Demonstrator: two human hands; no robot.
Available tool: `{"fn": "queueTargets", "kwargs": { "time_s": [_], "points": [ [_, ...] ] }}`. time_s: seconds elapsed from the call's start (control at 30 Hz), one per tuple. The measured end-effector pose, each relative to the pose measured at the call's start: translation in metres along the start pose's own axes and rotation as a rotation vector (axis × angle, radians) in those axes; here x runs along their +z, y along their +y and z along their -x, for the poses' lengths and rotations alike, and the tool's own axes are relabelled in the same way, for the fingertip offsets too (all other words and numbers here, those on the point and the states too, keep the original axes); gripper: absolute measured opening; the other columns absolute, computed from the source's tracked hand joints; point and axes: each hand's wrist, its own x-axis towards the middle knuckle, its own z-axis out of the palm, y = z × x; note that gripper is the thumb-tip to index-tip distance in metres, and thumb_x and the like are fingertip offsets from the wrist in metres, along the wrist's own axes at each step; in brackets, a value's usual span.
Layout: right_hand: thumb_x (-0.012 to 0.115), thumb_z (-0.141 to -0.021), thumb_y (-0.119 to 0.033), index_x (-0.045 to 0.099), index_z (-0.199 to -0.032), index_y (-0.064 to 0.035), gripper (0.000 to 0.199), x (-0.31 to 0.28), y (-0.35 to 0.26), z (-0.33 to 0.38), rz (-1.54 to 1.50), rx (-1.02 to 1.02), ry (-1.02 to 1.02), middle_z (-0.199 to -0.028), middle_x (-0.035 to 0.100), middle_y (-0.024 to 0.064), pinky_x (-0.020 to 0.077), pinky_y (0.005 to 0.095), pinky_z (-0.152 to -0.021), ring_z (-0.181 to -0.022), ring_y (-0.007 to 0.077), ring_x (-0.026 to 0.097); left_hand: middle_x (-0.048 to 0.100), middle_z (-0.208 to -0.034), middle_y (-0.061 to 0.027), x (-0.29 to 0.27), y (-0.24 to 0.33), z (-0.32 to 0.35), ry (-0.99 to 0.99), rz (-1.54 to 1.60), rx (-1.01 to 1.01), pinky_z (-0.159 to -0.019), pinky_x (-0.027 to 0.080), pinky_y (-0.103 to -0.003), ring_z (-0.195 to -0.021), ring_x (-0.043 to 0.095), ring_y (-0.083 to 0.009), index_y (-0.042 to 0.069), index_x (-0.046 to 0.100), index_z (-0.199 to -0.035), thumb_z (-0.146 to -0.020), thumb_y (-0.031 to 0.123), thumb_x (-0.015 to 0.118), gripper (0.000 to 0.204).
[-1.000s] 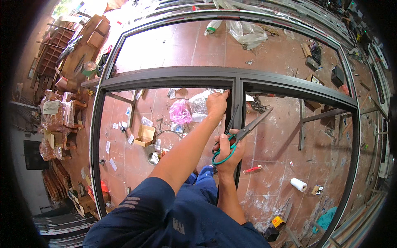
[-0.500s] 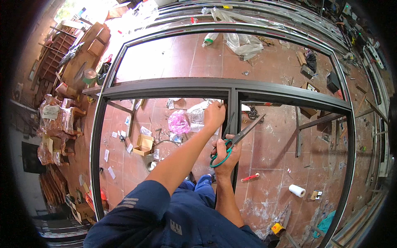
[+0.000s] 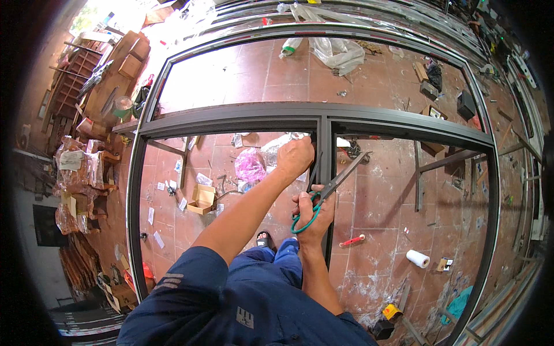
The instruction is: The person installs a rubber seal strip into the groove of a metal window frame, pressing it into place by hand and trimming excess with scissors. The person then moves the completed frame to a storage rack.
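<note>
A large dark metal frame (image 3: pixel 231 113) with a crossbar and a vertical middle bar (image 3: pixel 324 155) stands in front of me. My left hand (image 3: pixel 295 157) is closed at the left side of the middle bar, just under the crossbar. Its fingertips are turned toward the bar, and whatever they pinch is hidden. Lower on the same bar, my right hand (image 3: pixel 314 216) grips scissors (image 3: pixel 340 177) with green handles, their blades pointing up and to the right. A thin black strip (image 3: pixel 315 171) runs along the bar between my hands; whether the right fingers also hold it, I cannot tell.
Beneath the frame lies a tiled floor with an open cardboard box (image 3: pixel 202 199), a pink plastic bag (image 3: pixel 250 165), a white roll (image 3: pixel 418 259) and a red tool (image 3: pixel 352 241). Long metal profiles (image 3: pixel 248 20) are stacked behind. Wrapped wooden furniture (image 3: pixel 83 167) stands at the left.
The view has shifted slightly, so the frame sits a little higher in it. A sandalled foot now shows below my left forearm. Both hands keep nearly the same places on the bar.
</note>
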Motion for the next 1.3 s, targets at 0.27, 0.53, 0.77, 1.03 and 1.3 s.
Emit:
{"fn": "queueTargets", "kwargs": {
  "time_s": [0.27,0.53,0.77,1.03,1.3],
  "points": [
    [0.066,-0.097,-0.008,0.054,-0.115,-0.0009,0.022,0.001,0.002,-0.001,0.023,0.038,0.018,-0.081,0.072,0.0098,0.0513,0.0259,-0.054,-0.062,0.0094,0.064,0.071,-0.106,-0.0160,0.027,-0.007,0.015,0.254,0.150,-0.035,-0.077,0.059,-0.049,-0.092,0.072,-0.0390,0.011,0.065,-0.126,-0.094,0.021,0.067,0.033],
    [0.066,-0.097,-0.009,0.055,-0.114,-0.0006,0.022,0.002,-0.006,-0.001,-0.015,0.035,0.019,-0.081,0.072,0.0095,0.0508,0.0256,-0.055,-0.061,0.0099,0.064,0.072,-0.102,-0.0183,0.029,0.004,0.012,0.348,0.093,0.018,-0.077,0.060,-0.048,-0.091,0.072,-0.0391,0.009,0.068,-0.113,-0.095,0.019,0.064,0.021],
    [0.063,-0.097,-0.009,0.051,-0.118,-0.0027,0.025,0.000,0.001,-0.003,0.036,-0.016,0.007,-0.080,0.069,0.0105,0.0481,0.0244,-0.049,-0.054,0.0100,0.060,0.074,-0.082,-0.0238,0.000,0.008,-0.003,0.033,-0.096,-0.001,-0.068,0.059,-0.053,-0.077,0.074,-0.0435,0.006,0.067,-0.090,-0.096,0.019,0.055,0.019],
    [0.064,-0.097,-0.010,0.051,-0.117,-0.0040,0.024,0.001,0.003,-0.004,-0.009,0.009,0.007,-0.080,0.069,0.0101,0.0472,0.0239,-0.049,-0.055,0.0091,0.058,0.075,-0.085,-0.0239,0.007,0.002,0.009,-0.034,-0.043,-0.013,-0.069,0.059,-0.055,-0.077,0.075,-0.0425,0.004,0.070,-0.090,-0.098,0.024,0.054,0.027],
    [0.066,-0.098,-0.009,0.054,-0.114,-0.0021,0.021,-0.002,0.003,-0.005,-0.005,0.009,0.012,-0.081,0.072,0.0107,0.0482,0.0251,-0.053,-0.060,0.0089,0.061,0.077,-0.087,-0.0112,0.062,-0.009,0.003,0.082,0.906,-0.496,-0.074,0.053,-0.034,-0.076,0.067,-0.0172,0.000,0.078,-0.112,-0.091,0.023,0.075,0.031]
  ]
}}
